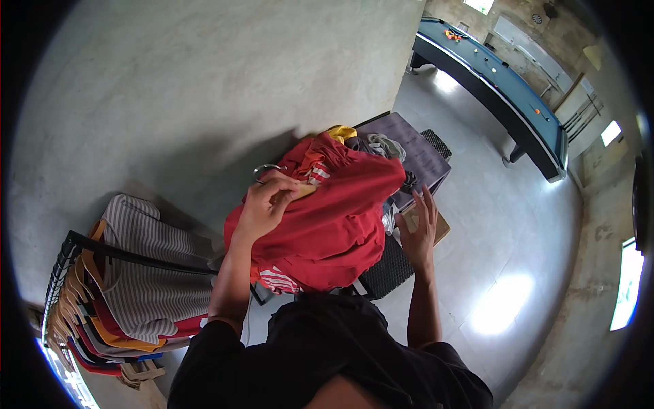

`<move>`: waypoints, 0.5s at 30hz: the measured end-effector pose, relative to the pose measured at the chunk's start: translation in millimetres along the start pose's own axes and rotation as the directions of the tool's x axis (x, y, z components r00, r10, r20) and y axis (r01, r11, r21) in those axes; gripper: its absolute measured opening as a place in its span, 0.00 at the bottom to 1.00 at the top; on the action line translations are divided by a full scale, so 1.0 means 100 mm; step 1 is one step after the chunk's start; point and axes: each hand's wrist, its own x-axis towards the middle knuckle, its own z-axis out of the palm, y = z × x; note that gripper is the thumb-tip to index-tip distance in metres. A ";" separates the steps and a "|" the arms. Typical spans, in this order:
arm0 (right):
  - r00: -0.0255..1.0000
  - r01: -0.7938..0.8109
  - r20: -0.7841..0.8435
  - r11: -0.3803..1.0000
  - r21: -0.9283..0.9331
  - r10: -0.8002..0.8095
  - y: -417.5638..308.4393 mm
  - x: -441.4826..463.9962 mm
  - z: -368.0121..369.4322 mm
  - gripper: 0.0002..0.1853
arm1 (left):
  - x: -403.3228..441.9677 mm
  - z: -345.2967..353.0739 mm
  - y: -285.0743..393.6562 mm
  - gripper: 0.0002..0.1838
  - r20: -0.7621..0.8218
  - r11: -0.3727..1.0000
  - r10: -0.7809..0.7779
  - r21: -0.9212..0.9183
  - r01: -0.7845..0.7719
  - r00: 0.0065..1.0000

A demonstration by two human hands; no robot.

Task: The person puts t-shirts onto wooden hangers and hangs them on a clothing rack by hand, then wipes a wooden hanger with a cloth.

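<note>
My left hand point(267, 204) is closed around a wooden hanger point(304, 191), whose metal hook sticks up beyond my fingers. A red garment point(334, 218) spreads out below and to the right of the hanger; how far the hanger reaches into it is hidden. Orange cloth with white stripes point(278, 279) shows under the garment's near edge. To the right of the red cloth, my right hand point(419, 228) is held up with its fingers apart and nothing in them.
A clothes rack point(136, 252) with several hanging garments, a striped shirt point(157, 266) foremost, stands at left. Behind the red garment is a dark table point(402, 136) with piled clothes. A black woven seat point(387, 273) is close by. A pool table point(490, 88) stands far right.
</note>
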 end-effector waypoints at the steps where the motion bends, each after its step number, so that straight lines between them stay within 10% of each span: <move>1: 0.998 0.067 0.011 0.997 -0.040 -0.067 -0.11 0.15 -0.01 0.28 | -0.03 0.01 0.02 0.05 0.036 1.000 0.010 -0.004 -0.009 0.999; 6: 0.922 0.204 0.310 0.972 0.114 -0.230 -0.16 0.45 0.12 0.24 | -0.14 0.04 0.11 0.05 0.097 0.998 -0.003 -0.059 0.008 0.995; 15: 0.877 0.337 0.333 0.937 0.087 -0.346 -0.35 0.37 0.22 0.19 | -0.20 0.05 0.12 0.09 0.025 0.978 -0.205 0.032 0.205 0.978</move>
